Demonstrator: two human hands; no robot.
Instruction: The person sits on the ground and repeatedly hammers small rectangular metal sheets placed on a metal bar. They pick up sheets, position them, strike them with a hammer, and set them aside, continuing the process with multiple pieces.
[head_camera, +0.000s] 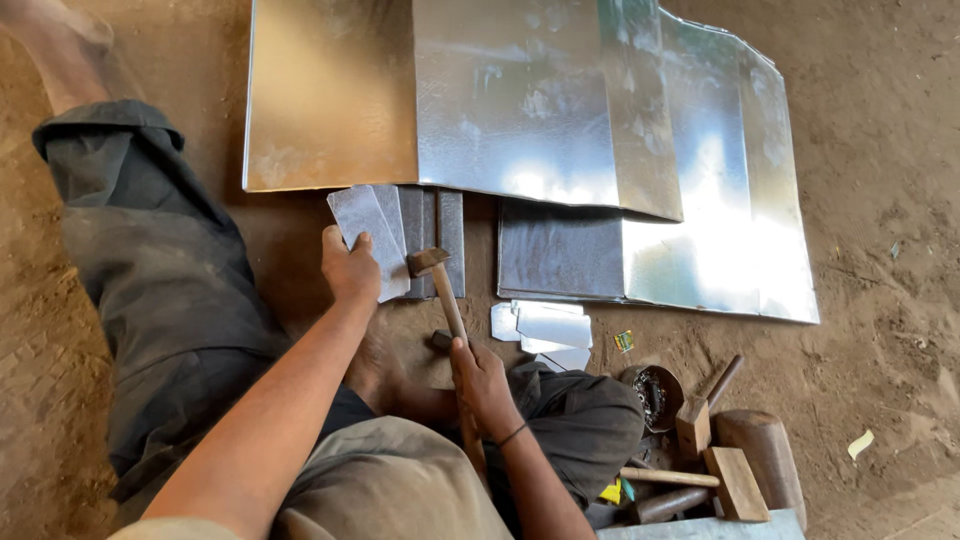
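My left hand (349, 266) holds a small flat piece of sheet metal (368, 228) upright-tilted over a stack of narrow metal strips (437, 236) on the dirt floor. My right hand (481, 381) grips the wooden handle of a hammer (434, 277), whose head hovers right beside the held piece, over the strips. I sit on the ground with my legs folded, in dark trousers.
Large shiny metal sheets (520, 100) lie overlapping ahead and to the right. Small cut metal pieces (545, 328) sit near my knee. At lower right are wooden mallets (735, 478), a wooden block (768, 448) and a round tin (658, 392).
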